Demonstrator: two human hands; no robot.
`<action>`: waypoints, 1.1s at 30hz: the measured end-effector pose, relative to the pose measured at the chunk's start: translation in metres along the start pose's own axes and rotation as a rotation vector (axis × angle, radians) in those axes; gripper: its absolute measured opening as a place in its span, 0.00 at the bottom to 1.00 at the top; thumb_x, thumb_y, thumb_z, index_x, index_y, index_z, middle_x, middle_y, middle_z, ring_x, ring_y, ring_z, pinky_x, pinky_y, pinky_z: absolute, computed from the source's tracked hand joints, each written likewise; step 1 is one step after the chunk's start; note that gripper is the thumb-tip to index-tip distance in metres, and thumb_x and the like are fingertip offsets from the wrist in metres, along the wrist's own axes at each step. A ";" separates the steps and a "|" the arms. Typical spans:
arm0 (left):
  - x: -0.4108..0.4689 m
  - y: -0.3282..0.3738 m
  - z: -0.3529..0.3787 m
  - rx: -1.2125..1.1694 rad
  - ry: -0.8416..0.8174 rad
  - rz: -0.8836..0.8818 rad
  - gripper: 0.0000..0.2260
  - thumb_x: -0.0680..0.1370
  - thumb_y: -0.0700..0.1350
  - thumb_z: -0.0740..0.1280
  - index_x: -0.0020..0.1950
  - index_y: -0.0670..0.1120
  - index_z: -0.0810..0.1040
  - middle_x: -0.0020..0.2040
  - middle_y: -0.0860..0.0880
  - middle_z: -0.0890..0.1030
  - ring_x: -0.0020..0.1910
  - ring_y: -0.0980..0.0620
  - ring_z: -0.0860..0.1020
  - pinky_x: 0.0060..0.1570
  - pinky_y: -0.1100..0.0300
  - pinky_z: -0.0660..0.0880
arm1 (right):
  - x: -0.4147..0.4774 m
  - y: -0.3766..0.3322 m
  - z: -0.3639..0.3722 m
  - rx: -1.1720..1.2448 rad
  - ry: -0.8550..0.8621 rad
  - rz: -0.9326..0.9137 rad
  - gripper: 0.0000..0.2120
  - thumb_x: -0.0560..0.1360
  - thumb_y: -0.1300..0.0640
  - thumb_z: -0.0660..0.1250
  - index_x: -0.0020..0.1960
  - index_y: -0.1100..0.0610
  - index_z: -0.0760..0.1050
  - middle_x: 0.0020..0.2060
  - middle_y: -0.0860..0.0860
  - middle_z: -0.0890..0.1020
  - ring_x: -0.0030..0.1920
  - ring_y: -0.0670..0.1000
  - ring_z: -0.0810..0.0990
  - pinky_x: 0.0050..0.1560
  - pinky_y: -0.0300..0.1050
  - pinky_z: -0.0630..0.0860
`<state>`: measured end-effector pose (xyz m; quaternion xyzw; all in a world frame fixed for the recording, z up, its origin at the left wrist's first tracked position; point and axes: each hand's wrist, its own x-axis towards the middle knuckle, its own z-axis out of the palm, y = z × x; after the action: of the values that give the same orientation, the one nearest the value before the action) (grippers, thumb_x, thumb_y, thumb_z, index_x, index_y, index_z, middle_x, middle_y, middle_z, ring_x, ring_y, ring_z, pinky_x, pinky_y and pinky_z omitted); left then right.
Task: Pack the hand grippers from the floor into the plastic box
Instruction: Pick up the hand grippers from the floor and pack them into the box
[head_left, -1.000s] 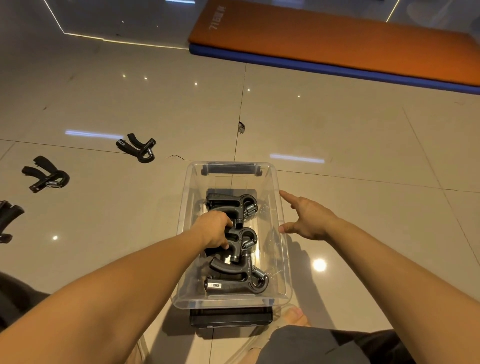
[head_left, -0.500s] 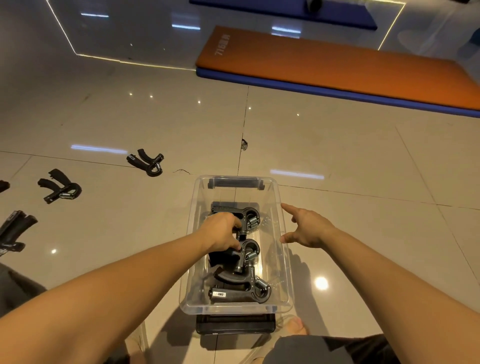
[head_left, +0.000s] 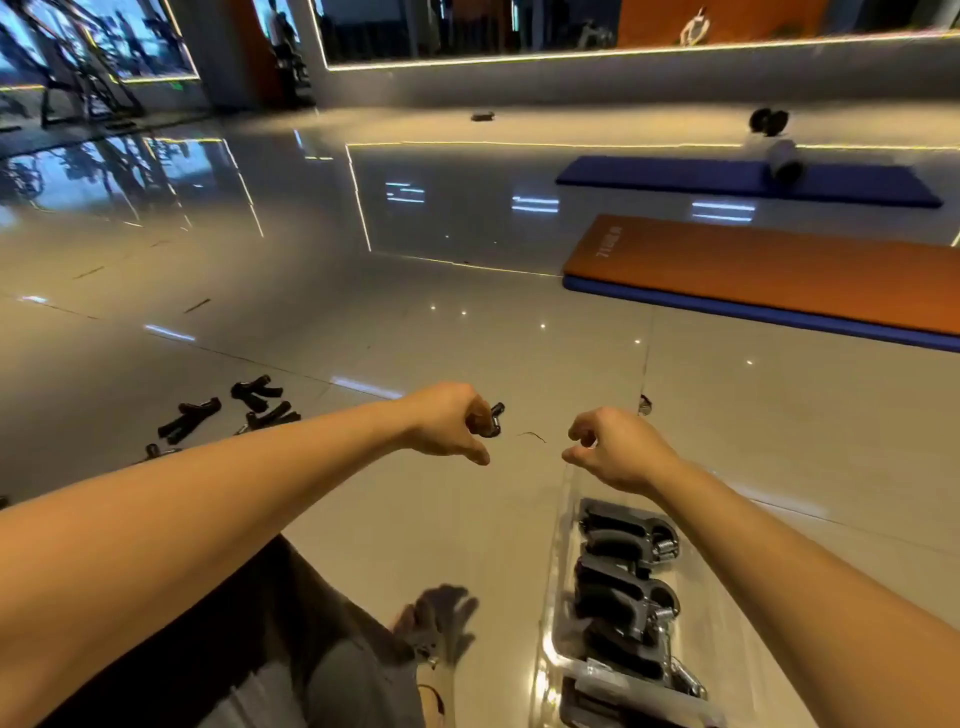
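You're on pickup: left hand (head_left: 447, 423) curls round a gripper (head_left: 492, 422) on the floor (head_left: 467, 519); right hand (head_left: 615, 452) hangs loose, empty. Next, lift it into the box (head_left: 558, 582).

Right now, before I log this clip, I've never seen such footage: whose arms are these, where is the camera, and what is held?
No machine here: a person wears one wide-angle camera on the head, looking forward and down over both bare arms. The left hand curls its fingers round a black hand gripper on the tiled floor. The right hand hangs loosely curled, holding nothing. At lower right, a clear plastic box holds three packed grippers. Several loose grippers lie on the floor at left; an orange mat lies beyond.
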<state>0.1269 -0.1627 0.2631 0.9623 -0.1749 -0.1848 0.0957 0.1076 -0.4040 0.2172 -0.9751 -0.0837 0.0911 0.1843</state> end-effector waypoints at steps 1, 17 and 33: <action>-0.013 -0.012 -0.014 0.036 -0.010 -0.019 0.20 0.74 0.55 0.76 0.64 0.49 0.81 0.55 0.52 0.81 0.53 0.51 0.79 0.53 0.57 0.78 | 0.004 -0.021 -0.001 -0.007 0.002 -0.045 0.19 0.78 0.44 0.68 0.65 0.52 0.78 0.58 0.50 0.82 0.57 0.52 0.80 0.58 0.53 0.79; -0.020 -0.299 -0.026 -0.075 0.008 -0.378 0.22 0.77 0.54 0.73 0.68 0.49 0.76 0.56 0.53 0.78 0.53 0.55 0.77 0.53 0.61 0.74 | 0.176 -0.141 0.108 0.044 -0.167 -0.114 0.12 0.78 0.47 0.69 0.57 0.53 0.81 0.50 0.49 0.84 0.49 0.51 0.81 0.50 0.46 0.78; 0.105 -0.476 0.186 -0.243 0.041 -0.647 0.35 0.66 0.69 0.75 0.64 0.48 0.75 0.53 0.50 0.72 0.54 0.49 0.72 0.47 0.52 0.74 | 0.412 -0.234 0.317 -0.107 -0.435 -0.274 0.25 0.79 0.57 0.65 0.74 0.47 0.68 0.66 0.54 0.70 0.60 0.59 0.74 0.57 0.56 0.77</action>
<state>0.2891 0.2147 -0.0592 0.9530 0.1647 -0.2056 0.1495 0.4102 0.0013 -0.0460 -0.9203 -0.2575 0.2684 0.1209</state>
